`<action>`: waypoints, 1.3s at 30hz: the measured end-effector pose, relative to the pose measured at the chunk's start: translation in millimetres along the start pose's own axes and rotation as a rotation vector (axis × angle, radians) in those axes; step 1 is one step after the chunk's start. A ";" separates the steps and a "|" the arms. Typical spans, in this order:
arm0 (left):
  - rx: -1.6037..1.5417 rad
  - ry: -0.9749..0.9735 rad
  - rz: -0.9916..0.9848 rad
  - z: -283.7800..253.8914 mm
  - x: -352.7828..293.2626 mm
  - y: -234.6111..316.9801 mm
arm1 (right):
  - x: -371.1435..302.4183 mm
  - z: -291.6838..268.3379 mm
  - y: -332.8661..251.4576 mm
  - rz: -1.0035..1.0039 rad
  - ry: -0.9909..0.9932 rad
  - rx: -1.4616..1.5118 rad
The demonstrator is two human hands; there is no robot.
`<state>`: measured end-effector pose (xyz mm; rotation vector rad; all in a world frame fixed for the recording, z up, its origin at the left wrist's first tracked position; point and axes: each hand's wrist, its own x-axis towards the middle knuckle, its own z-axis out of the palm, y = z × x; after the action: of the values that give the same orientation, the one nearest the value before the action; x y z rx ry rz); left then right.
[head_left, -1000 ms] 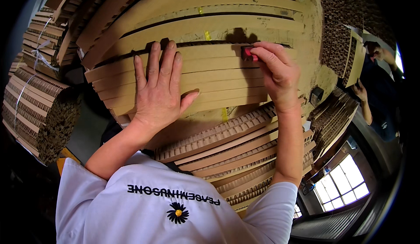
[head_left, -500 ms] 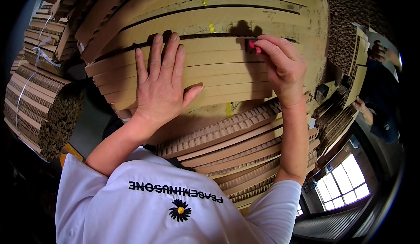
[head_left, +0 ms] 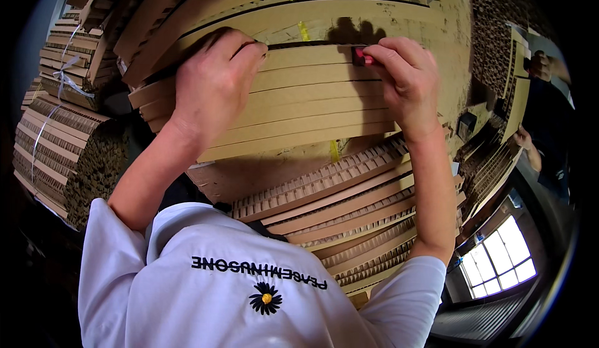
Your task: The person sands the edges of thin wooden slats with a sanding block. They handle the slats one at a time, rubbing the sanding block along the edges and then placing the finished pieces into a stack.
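Observation:
Several long tan cardboard strips lie side by side in front of me, running left to right. My left hand is closed at the far edge of these strips, left of the middle. Its fingers curl down over that edge onto a strip, with the fingertips hidden. At the right part of the same edge, my right hand pinches a small red block-like tool with a dark side. The tool sits against the far strip; its exact kind does not show.
Nearer my body lies a pile of honeycomb cardboard strips. More long strips lie beyond my hands. Tied bundles of cardboard stand at the left. Another person's hand shows at the right beside stacked cardboard, near a window.
My left hand has gone from lying flat with spread fingers to curling over the far edge of the strips. My right hand keeps the red tool at nearly the same spot.

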<state>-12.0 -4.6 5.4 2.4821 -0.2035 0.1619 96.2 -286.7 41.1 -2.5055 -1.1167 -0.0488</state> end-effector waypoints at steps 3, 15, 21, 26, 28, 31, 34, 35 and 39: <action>0.020 -0.024 -0.019 3.4 0.5 -1.1 | -0.8 0.7 -0.5 0.000 0.009 -0.010; 0.021 -0.035 0.005 17.7 13.7 9.9 | -15.9 -18.7 -8.8 0.203 0.165 0.345; 0.028 -0.033 0.026 18.4 13.2 11.8 | -44.5 -19.0 -19.3 0.228 0.079 0.293; -0.047 -0.048 0.018 4.4 4.9 11.0 | -45.1 -9.4 -15.7 0.229 0.067 0.193; -0.042 -0.064 0.018 -13.0 -6.6 5.6 | -44.5 -7.3 -13.9 0.225 0.060 0.192; 0.009 -0.119 -0.004 -34.9 -29.9 -10.3 | -43.3 -7.4 -13.7 0.226 0.041 0.185; 0.062 -0.186 -0.016 -40.1 -45.8 -23.6 | -43.6 -8.5 -14.1 0.249 -0.005 0.203; 0.063 -0.189 -0.006 -41.0 -46.3 -25.3 | -43.8 -8.4 -14.3 0.262 -0.026 0.213; 0.073 -0.214 0.020 -41.3 -45.5 -30.3 | -37.9 -10.3 -14.8 0.217 -0.019 0.183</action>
<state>-53.8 49.2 12.8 2.5696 -0.3179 -0.0901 61.0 -308.3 48.4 -2.4491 -0.8102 0.1317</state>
